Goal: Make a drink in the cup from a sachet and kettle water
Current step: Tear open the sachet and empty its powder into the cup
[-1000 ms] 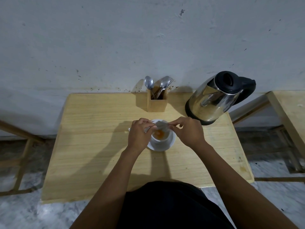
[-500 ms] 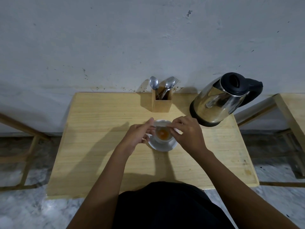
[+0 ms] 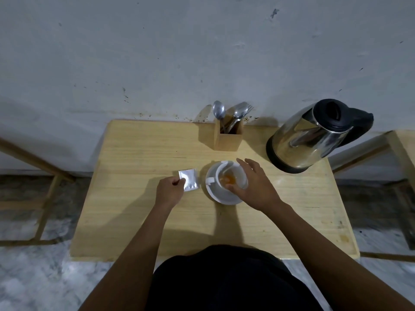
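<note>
A white cup (image 3: 226,176) with orange powder in its bottom stands on a white saucer (image 3: 215,194) in the middle of the wooden table (image 3: 134,221). My right hand (image 3: 253,185) curves around the cup's right side, thumb at its near rim, fingers spread. My left hand (image 3: 169,191) pinches the lower left corner of a white sachet (image 3: 189,179), which lies flat on the table just left of the saucer. The steel kettle (image 3: 310,135) with a black lid and handle stands at the back right.
A wooden holder (image 3: 228,140) with spoons and a fork stands at the back by the wall. Another wooden table's edge (image 3: 404,149) shows at the far right. Stone floor lies on both sides.
Both hands held the sachet over the cup before. My left hand has carried the sachet leftward down to the table, and my right hand has let go and moved onto the cup.
</note>
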